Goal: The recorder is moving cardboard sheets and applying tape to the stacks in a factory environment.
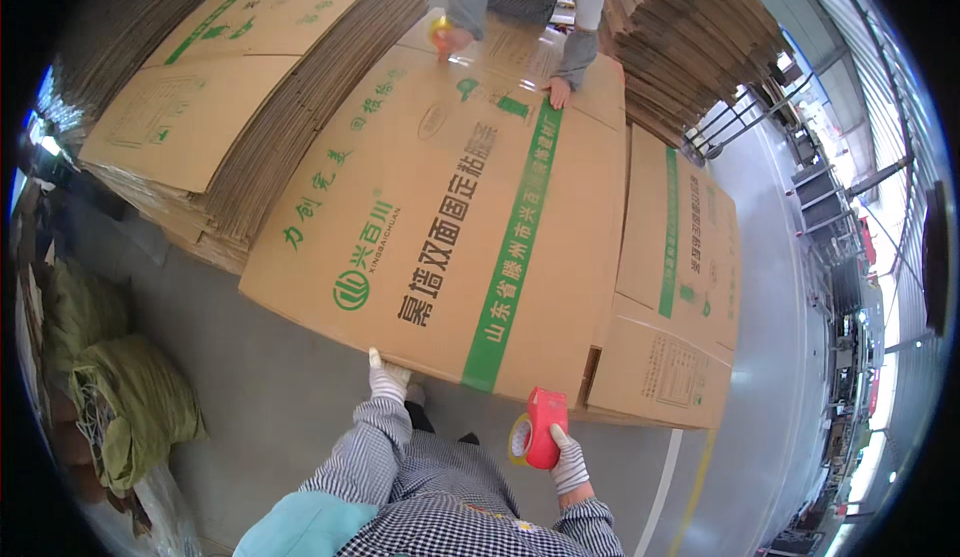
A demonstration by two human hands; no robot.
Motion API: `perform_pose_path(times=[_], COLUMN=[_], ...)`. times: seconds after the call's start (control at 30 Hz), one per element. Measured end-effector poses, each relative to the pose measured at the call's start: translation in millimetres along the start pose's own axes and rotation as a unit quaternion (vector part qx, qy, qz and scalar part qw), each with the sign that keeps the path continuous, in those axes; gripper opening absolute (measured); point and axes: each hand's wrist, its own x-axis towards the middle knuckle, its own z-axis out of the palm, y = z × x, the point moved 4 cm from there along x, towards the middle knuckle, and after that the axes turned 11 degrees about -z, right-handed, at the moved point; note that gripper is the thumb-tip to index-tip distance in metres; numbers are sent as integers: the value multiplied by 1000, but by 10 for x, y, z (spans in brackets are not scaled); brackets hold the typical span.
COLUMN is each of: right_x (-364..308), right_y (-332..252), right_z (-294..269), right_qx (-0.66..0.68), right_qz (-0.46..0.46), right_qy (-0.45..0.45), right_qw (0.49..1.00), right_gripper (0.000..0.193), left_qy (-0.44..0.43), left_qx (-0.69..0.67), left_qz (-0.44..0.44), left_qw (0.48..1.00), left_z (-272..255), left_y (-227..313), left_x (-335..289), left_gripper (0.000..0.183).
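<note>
A large flat brown cardboard box [400, 207] with a green stripe and dark print lies before me. My left hand [389, 376], in a white glove, grips its near edge, the thumb up against the rim and the fingers partly hidden. To the right, just off that edge, my right hand [569, 463] in a striped glove is closed around a red tape dispenser [546, 427]. A roll of yellowish tape [519, 439] sits on the dispenser's left side. Across the box a co-worker's hand [558, 92] rests on the cardboard; their other hand [455, 41] holds a yellow-and-orange tape dispenser [439, 33].
Stacks of flattened cartons stand at the left [300, 107] and far right [690, 37]. Another carton [660, 347] lies against the box's right side. Green woven sacks [140, 407] sit on the grey floor [270, 387] at lower left. Metal racks line the right.
</note>
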Motion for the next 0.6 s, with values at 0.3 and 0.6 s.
perform_pose_path(times=[0.3,0.6], right_x=[-774,-2033], right_y=[-164,-512], right_z=[-373,-1882], right_qx=[67,36], right_qz=[-165,-443], right_qy=[50,225], right_qw=[983,867], right_gripper=[55,66], left_qy=[-25,-89], left_qx=[272,249], left_qz=[1,153], left_qw=[962,952], left_z=[416,147], left_y=[592,-258], left_x=[-235,-2326], left_gripper=[49,39])
